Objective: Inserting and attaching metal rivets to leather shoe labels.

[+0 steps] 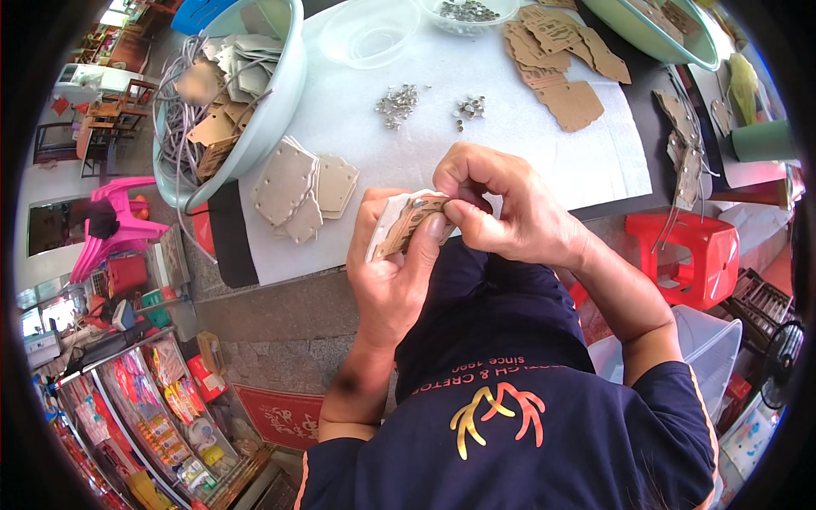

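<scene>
My left hand (pixel 382 285) grips a small layered set of cardboard pieces (pixel 398 236), brown and printed on the side toward me, with a pale layer behind. Its thumb presses on the brown face. At the upper right corner of the cardboard, my right hand (pixel 523 212) is closed in a pinch; anything between its fingertips is hidden. Beyond my hands, two small heaps of metal fittings, one silvery (pixel 397 106) and one darker (pixel 470 108), lie on a white sheet (pixel 340 136). Grey cardboard pieces (pixel 285 183) are stacked left of my hands.
A pale green basin (pixel 293 93) at left holds grey cords and cardboard pieces. Brown cardboard pieces (pixel 571 104) lie far right, near another basin (pixel 697 47). Clear plastic bowls (pixel 370 32) stand at the back. Corded cardboard pieces (pixel 687 157) hang over the right edge above a red stool (pixel 701 259).
</scene>
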`<state>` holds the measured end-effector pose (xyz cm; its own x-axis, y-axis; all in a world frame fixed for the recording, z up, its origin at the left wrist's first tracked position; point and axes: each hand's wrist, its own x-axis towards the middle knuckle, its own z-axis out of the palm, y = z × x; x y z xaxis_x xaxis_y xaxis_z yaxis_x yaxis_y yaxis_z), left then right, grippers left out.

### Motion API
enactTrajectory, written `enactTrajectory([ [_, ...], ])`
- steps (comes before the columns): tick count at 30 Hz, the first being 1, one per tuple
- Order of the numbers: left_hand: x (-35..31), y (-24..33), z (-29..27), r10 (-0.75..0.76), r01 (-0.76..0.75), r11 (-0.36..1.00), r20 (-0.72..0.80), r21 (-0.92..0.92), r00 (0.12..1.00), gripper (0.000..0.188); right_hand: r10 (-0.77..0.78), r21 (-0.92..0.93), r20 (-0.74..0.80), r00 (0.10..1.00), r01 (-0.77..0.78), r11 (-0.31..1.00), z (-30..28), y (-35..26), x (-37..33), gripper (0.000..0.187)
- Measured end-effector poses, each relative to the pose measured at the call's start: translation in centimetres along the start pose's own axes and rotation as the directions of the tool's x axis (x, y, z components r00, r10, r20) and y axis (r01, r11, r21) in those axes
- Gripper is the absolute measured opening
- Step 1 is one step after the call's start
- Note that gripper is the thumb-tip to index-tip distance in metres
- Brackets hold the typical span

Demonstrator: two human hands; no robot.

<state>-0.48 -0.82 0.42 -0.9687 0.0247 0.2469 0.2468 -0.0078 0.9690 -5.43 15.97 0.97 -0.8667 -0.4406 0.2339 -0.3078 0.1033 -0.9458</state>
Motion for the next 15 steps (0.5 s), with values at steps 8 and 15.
enactTrajectory([
  [8, -0.07, 0.07, -0.18, -0.054, 0.053, 0.99, -0.005, -0.133, 0.999, 0.02, 0.19, 0.16, 0.116, 0.975, -0.207, 0.965, -0.08, -0.42, -0.11, 0.011],
  [15, 0.36, 0.48, -0.62, -0.219, 0.146, 0.905, -0.145, -0.4, 0.965, 0.024, 0.269, 0.321, 0.128, 0.955, -0.296, 0.9, 0.01, -0.64, -0.79, 0.024],
])
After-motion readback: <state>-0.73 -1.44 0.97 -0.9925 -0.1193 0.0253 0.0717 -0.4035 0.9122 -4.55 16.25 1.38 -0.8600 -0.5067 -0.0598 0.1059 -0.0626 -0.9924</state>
